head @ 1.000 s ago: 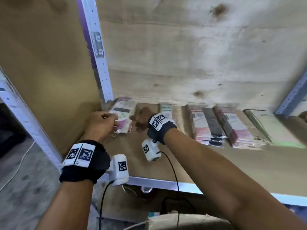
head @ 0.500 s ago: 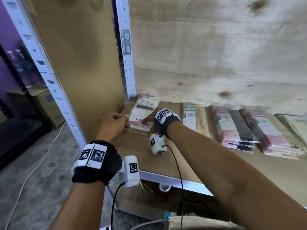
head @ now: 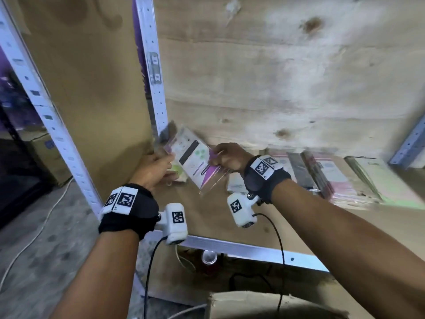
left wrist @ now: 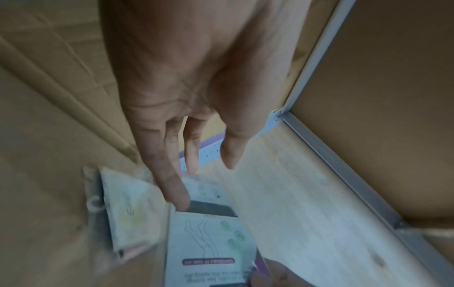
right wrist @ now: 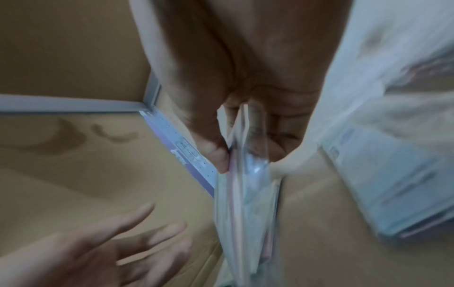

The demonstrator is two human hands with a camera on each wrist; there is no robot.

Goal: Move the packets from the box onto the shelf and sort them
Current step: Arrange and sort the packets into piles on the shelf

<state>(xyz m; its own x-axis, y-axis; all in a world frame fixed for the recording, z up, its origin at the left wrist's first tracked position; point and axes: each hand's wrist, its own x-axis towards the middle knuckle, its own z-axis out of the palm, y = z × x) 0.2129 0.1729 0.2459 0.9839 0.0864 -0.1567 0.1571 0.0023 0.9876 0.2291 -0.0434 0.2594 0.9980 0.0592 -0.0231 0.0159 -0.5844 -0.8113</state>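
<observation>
My right hand point(head: 217, 157) pinches the right edge of a white and purple packet point(head: 194, 161) with a black bar and holds it tilted above the shelf's back left corner. In the right wrist view the thumb and fingers point(right wrist: 221, 155) clamp the packet point(right wrist: 245, 203), seen edge-on. My left hand point(head: 166, 162) is spread with straight fingers at the packet's left edge. Its index fingertip point(left wrist: 180, 202) touches the packet point(left wrist: 209, 242). A pale green and yellow packet point(left wrist: 127, 213) lies flat on the shelf board point(head: 230, 226) beneath.
Stacks of pink and black packets point(head: 322, 178) and a green-white packet point(head: 379, 178) lie in a row along the back right. A white packet point(head: 235, 184) sits below my right wrist. A perforated metal post point(head: 154, 65) and cardboard side wall close the left.
The packet lay flat in the back left corner under both hands. Now my right hand has raised and tilted it, and my left hand has uncurled from a fist to straight fingers.
</observation>
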